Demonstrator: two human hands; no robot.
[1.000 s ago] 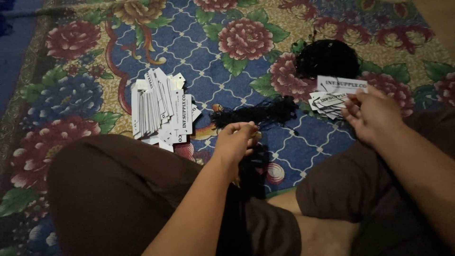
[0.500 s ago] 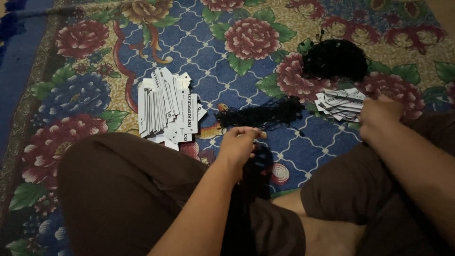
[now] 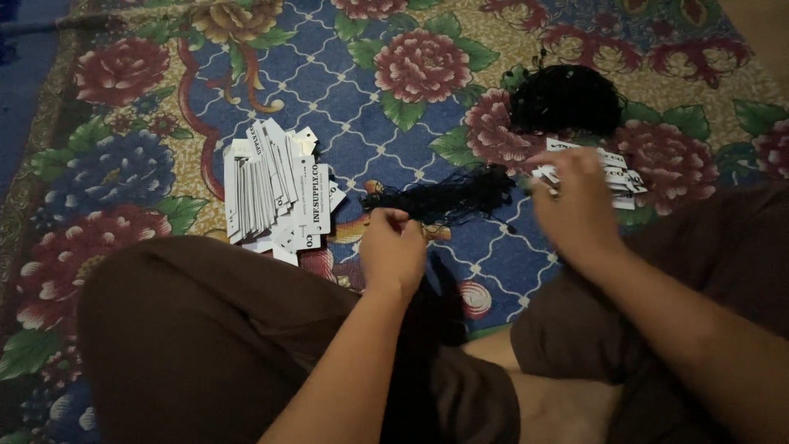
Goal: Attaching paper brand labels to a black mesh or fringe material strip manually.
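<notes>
Our left hand [image 3: 393, 247] pinches the near end of the black string bundle [image 3: 448, 196], which lies mid-carpet [image 3: 345, 107]. Right of the bundle, our right hand [image 3: 575, 201] rests on a small tag stack [image 3: 612, 177], fingers curled; grip unclear. Left of the bundle: fanned white tags [image 3: 275, 193]. Beyond it, a black string heap [image 3: 567, 100].

Two bare forearms, sleeveless to the frame edge, dark brown shorts, cloth creased, knees uncovered below the hems
</notes>
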